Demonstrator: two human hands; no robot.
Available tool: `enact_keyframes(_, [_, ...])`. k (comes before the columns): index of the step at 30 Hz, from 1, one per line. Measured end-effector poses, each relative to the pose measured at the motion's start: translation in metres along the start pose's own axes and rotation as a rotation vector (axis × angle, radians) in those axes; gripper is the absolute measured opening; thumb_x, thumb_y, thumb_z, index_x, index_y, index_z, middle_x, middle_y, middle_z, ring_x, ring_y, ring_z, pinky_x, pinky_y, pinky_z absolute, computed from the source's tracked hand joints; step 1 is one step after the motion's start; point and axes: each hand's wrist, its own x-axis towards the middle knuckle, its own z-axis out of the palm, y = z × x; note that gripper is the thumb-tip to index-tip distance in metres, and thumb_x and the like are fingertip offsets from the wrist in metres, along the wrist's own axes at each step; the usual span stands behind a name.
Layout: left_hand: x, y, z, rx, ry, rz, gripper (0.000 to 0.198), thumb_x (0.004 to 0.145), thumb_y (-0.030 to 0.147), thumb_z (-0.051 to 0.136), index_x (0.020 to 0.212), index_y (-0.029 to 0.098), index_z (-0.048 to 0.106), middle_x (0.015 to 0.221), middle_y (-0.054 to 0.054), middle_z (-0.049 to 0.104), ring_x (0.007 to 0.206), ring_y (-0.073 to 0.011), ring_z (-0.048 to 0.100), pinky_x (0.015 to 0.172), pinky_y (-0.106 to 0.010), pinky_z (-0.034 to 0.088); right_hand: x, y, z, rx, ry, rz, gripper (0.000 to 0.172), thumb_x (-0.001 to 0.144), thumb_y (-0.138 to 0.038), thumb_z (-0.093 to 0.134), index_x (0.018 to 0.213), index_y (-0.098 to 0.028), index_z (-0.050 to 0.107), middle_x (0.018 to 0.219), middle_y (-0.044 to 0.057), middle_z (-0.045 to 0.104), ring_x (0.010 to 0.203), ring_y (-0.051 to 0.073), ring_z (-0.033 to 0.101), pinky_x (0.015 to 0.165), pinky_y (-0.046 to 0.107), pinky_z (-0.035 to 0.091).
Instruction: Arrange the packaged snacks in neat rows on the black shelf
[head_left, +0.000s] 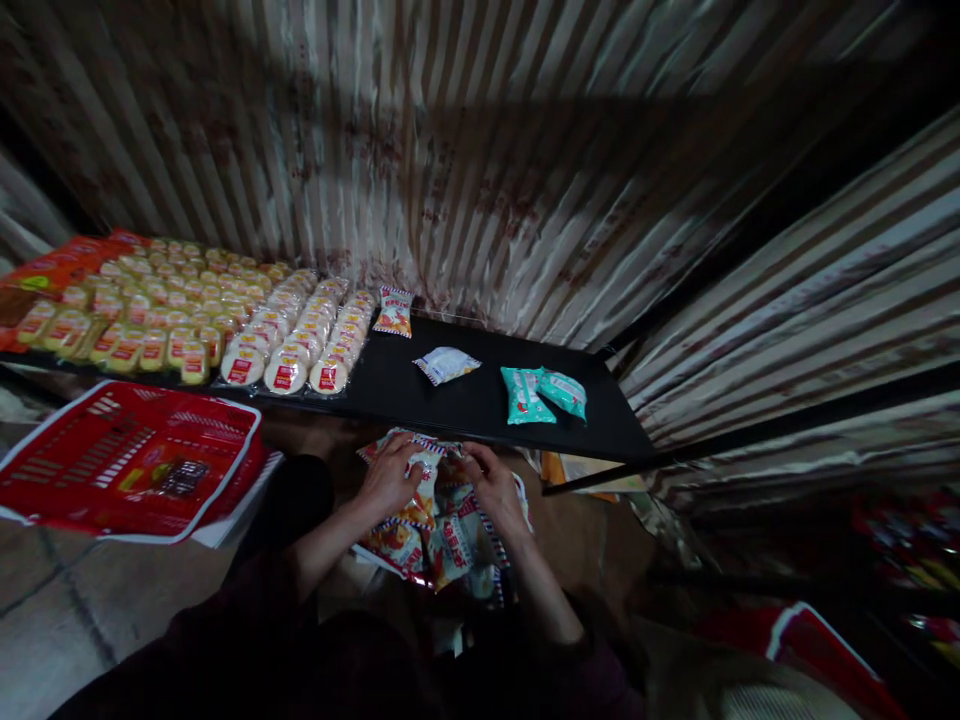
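Observation:
Below the shelf's front edge, my left hand (391,478) is closed on the edge of a white and orange snack bag (425,485) with a striped seal. To its right, my right hand (496,492) has its fingers curled onto another bag among the pile; its fingertips are partly lost in shadow. Several similar snack bags (452,548) lie heaped under and between both hands, in a container with a pale rim (523,500). On the black shelf (390,375) are an upright snack bag (394,311), a white bag lying flat (448,364) and two teal packets (529,394).
Rows of wrapped round white cakes (289,368) and yellow packaged cakes (127,345) fill the shelf's left side, beside orange packs (56,270). A red basket (225,440) stands front left. Dark metal bars (750,425) cross at right. Striped sheeting (480,180) hangs behind.

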Motion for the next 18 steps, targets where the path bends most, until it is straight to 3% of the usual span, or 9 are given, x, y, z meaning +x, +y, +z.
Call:
enact_keyframes(5, [0.006, 0.007, -0.009, 0.029, -0.062, 0.035, 0.033, 0.082, 0.020, 0.047, 0.111, 0.015, 0.062, 0.127, -0.012, 0.055, 0.121, -0.0239, 0.049, 0.105, -0.039, 0.037, 0.005, -0.011, 0.006, 0.046, -0.047, -0.001, 0.028, 0.078, -0.035, 0.055, 0.099, -0.021, 0.066, 0.098, 0.004, 0.071, 0.090, 0.020, 0.065, 0.086, 0.037, 0.049])
enact_keyframes(10, [0.017, 0.006, -0.008, 0.058, -0.051, -0.022, 0.038, 0.080, 0.018, 0.050, 0.117, 0.015, 0.059, 0.136, -0.014, 0.048, 0.129, -0.0271, 0.041, 0.107, -0.042, 0.035, 0.011, -0.009, 0.004, 0.025, -0.001, -0.007, 0.026, 0.078, -0.034, 0.054, 0.097, -0.020, 0.066, 0.095, 0.005, 0.072, 0.088, 0.020, 0.066, 0.084, 0.037, 0.050])
enact_keyframes(18, [0.079, 0.001, 0.003, 0.060, 0.068, 0.003, 0.055, 0.077, 0.015, 0.053, 0.132, 0.012, 0.043, 0.147, -0.018, 0.031, 0.139, -0.0295, 0.022, 0.111, -0.046, 0.027, 0.066, -0.005, 0.009, -0.230, 0.060, -0.211, 0.036, 0.079, -0.020, 0.048, 0.113, -0.018, 0.060, 0.112, 0.008, 0.066, 0.095, 0.019, 0.064, 0.091, 0.037, 0.049])
